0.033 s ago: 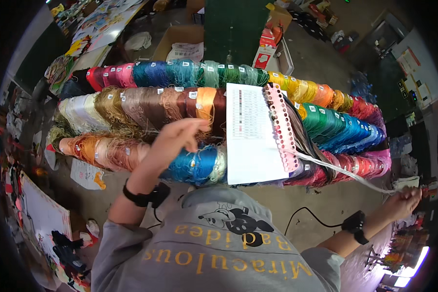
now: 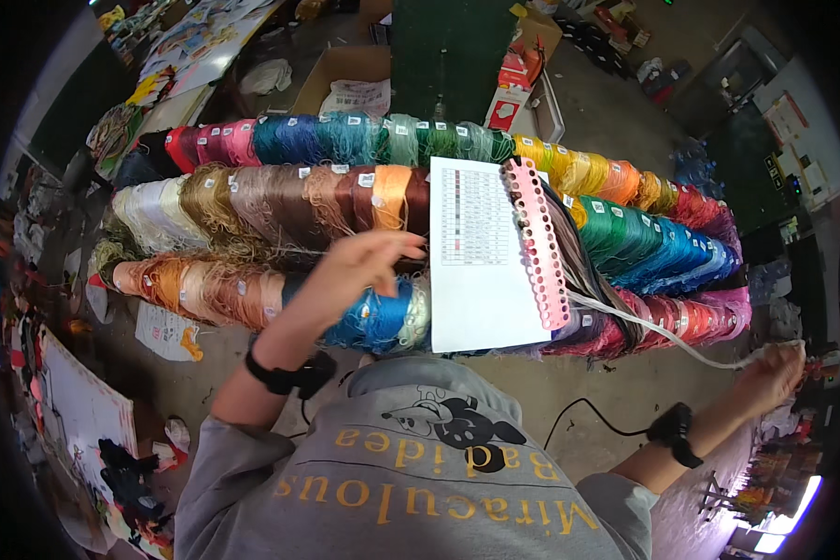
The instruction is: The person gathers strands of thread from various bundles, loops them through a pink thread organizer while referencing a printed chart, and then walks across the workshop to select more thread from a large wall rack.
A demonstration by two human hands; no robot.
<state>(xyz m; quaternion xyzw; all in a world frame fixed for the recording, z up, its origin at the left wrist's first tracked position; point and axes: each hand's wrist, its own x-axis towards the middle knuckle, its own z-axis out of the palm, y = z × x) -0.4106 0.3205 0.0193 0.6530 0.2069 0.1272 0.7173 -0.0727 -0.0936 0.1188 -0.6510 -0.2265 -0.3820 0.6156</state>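
Observation:
My left hand (image 2: pixel 359 261) hovers over the yarn rows with fingers stretched rightward and nothing visible in them. Its fingertips come close to the left edge of a white chart sheet (image 2: pixel 481 303); contact cannot be made out. Along the sheet's right side lies a pink thread card (image 2: pixel 538 247) with rows of punched holes. Brown and grey threads (image 2: pixel 579 257) hang from it. A bundle of white thread (image 2: pixel 658 329) runs from the card's lower end out to my right hand (image 2: pixel 773 375), which is closed on its far end at the right.
Skeins of coloured thread (image 2: pixel 280 210) hang in three long rows under the sheet. Behind them stand a dark green pillar (image 2: pixel 439 65), a cardboard box (image 2: pixel 341 70) and a red and white box (image 2: pixel 509 98). A black cable (image 2: pixel 579 406) runs near my right wrist.
My left hand has shifted right, closer to the sheet. Sheet and pink card have slid slightly left. My right hand has moved a little, still holding the white thread, which sags slightly more.

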